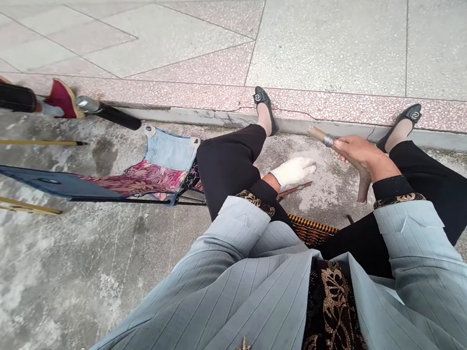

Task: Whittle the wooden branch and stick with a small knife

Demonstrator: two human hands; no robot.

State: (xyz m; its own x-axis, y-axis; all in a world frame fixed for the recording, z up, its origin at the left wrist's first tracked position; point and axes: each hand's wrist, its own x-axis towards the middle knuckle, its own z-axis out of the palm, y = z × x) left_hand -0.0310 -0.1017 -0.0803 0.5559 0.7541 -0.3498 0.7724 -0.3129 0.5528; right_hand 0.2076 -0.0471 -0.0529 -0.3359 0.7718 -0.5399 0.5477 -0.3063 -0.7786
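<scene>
Silvery wire (328,141) bound one end of a brown, angled wooden stick (363,184) between my knees. My bare right hand (359,150) gripped it just behind the binding, fingers wrapped round, seemingly to leave the tip clear. My white-gloved left hand (295,171) hovered beside a thin reddish-brown twig (296,189); I couldn't tell whether its curled fingers held that. Rough grey concrete (151,273) lay beneath.

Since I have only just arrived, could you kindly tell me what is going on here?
The person's bare right hand grips a wooden piece with wire wound near one end. The left hand, in a white glove, is beside a thin stick; whether it holds the stick is unclear. A denim-and-floral fabric sling is off to the left, with another person's red shoe nearby.
</scene>
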